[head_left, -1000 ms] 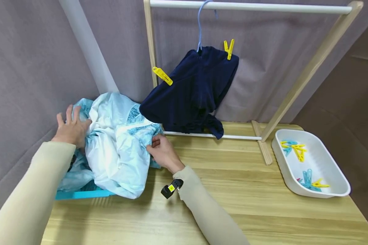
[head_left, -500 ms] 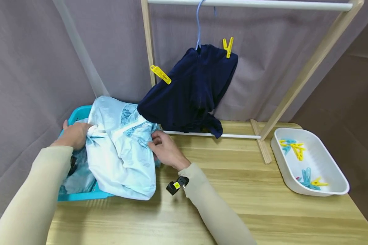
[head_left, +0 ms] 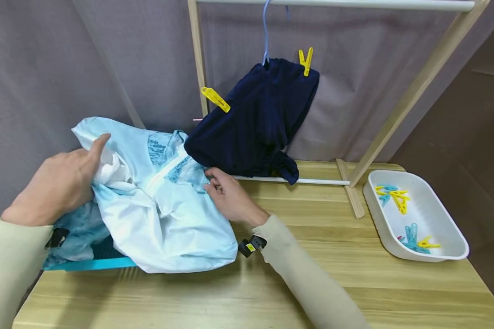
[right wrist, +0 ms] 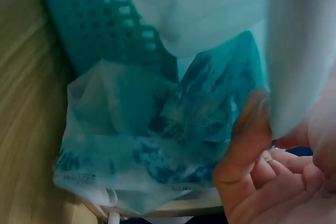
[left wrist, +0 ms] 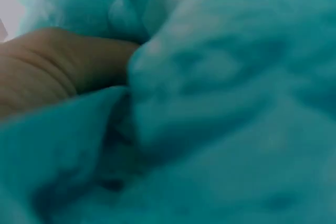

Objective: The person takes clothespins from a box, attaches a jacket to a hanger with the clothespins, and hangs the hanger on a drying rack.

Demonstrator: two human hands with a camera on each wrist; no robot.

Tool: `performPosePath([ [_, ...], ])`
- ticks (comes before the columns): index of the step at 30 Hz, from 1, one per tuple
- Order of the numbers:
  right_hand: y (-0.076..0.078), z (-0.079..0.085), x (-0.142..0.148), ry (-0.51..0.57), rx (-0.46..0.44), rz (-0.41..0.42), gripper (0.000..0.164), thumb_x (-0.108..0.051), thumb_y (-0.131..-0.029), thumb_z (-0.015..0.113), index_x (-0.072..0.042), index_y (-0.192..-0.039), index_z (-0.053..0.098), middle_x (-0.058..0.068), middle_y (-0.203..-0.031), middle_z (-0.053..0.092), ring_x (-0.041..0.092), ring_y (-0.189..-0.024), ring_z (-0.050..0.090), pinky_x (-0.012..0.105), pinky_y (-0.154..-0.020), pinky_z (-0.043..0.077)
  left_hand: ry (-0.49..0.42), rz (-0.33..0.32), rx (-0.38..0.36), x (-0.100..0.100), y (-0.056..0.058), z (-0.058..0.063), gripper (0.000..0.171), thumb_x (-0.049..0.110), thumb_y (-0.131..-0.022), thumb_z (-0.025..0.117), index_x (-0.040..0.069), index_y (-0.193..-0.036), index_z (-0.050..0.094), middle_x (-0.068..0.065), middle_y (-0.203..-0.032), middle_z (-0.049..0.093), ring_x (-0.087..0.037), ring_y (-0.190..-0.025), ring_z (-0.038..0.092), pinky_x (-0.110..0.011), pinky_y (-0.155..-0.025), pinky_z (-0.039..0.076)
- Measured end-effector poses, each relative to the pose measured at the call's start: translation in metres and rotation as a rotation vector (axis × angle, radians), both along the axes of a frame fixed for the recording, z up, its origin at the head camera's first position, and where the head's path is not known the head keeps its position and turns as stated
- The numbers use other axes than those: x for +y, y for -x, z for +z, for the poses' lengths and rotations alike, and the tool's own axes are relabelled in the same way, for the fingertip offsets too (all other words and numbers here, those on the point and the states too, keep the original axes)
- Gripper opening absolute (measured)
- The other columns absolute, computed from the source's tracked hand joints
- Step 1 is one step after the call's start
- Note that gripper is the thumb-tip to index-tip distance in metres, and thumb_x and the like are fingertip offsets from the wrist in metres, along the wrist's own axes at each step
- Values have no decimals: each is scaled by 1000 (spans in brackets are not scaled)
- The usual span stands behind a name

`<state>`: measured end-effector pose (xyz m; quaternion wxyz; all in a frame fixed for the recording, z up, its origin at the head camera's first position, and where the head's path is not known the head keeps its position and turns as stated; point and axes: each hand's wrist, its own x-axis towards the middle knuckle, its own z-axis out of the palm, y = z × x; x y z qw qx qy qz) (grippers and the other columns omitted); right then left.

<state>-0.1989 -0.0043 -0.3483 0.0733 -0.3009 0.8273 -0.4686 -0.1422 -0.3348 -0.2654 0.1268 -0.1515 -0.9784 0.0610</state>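
A thin light-blue and white garment [head_left: 181, 228] with a straight white strip spreads over a turquoise basket [head_left: 103, 263]. My left hand [head_left: 59, 180] grips it at the left side, thumb raised and the other fingers hidden. Close up in the left wrist view, blue cloth covers the tips of the left hand [left wrist: 58, 64]. At the garment's right edge, my right hand [head_left: 232, 196] pinches the cloth between thumb and forefinger. The right wrist view shows that pinch, with patterned cloth [right wrist: 142, 150] hanging beside the basket's pierced wall [right wrist: 79, 30].
A dark navy garment [head_left: 259, 123] hangs from a blue hanger [head_left: 265, 32] on a wooden rack [head_left: 420, 87], with yellow clothespins [head_left: 216, 99] on it. To the right stands a white tub [head_left: 442, 219] holding blue and yellow clothespins. Grey cloth walls enclose the wooden table [head_left: 296, 237].
My left hand has come out of the basket and moved left and up, drawing the garment's left side with it. The basket has shifted left. My right hand keeps its pinch, slightly further right.
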Motion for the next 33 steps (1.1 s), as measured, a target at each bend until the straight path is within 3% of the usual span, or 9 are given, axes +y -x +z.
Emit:
performPosePath([
  [2, -1, 3, 4, 4, 12, -1, 32, -17, -109, 47, -3, -137, 51, 0, -85, 41, 13, -71, 43, 25, -73, 39, 33, -36, 65, 7, -8, 11, 78, -17, -76, 58, -3, -150, 37, -28, -95, 68, -43, -75, 64, -61, -73, 53],
  [5, -3, 4, 9, 49, 31, -22, 30, -17, -109, 46, -4, -135, 52, 2, -94, 53, 13, -78, 51, 25, -77, 43, 63, -80, 127, 16, -13, 24, 57, -19, -75, 60, -4, -130, 57, -30, -106, 64, -42, -70, 60, -59, -69, 53],
  [9, -1, 2, 9, 143, 79, -73, 32, -14, -110, 42, 0, -138, 46, 15, -127, 65, 22, -103, 63, 32, -92, 50, 57, -108, 167, 25, -8, 30, 42, -22, -71, 67, -3, -108, 65, -28, -108, 53, -32, -54, 45, -54, -55, 50],
  [11, 0, -1, 7, 167, 107, -96, 35, -14, -110, 41, 2, -140, 44, 17, -136, 63, 24, -111, 62, 36, -97, 50, 44, -115, 174, 27, -5, 28, 41, -23, -68, 70, -4, -104, 67, -30, -117, 50, -35, -57, 48, -55, -57, 51],
  [14, -1, -4, 7, 170, 137, -115, 34, -14, -110, 40, 3, -139, 45, 16, -136, 64, 25, -111, 61, 39, -98, 49, 44, -146, 186, 30, -4, 24, 38, -24, -65, 74, -5, -98, 69, -30, -129, 46, -42, -76, 53, -56, -63, 53],
  [17, -3, -7, 10, 165, 168, -119, 32, -12, -110, 39, 3, -137, 45, 16, -134, 64, 24, -113, 61, 38, -98, 49, 49, -195, 215, 33, -4, 24, 34, -24, -66, 74, -7, -96, 71, -30, -135, 44, -47, -96, 50, -56, -67, 53],
  [23, -4, -10, 14, 180, 171, -190, 31, -12, -110, 38, 4, -135, 44, 16, -112, 64, 24, -96, 59, 31, -86, 47, 53, -208, 216, 41, 6, 28, 35, -21, -70, 73, -8, -103, 72, -30, -139, 42, -48, -104, 47, -56, -69, 52],
  [27, -10, -15, 22, 198, 140, -186, 29, -13, -111, 37, 1, -136, 43, 13, -107, 63, 21, -93, 56, 28, -84, 43, 67, -212, 182, 46, 8, 27, 34, -19, -72, 73, -5, -102, 73, -29, -139, 43, -47, -108, 47, -55, -71, 52],
  [33, -21, -23, 34, 187, 171, -86, 26, -14, -111, 38, -4, -134, 45, 3, -85, 52, 13, -77, 50, 26, -74, 42, 123, -180, 62, 55, 1, 25, 22, -12, -76, 71, -4, -96, 74, -26, -143, 45, -46, -123, 45, -57, -82, 52],
])
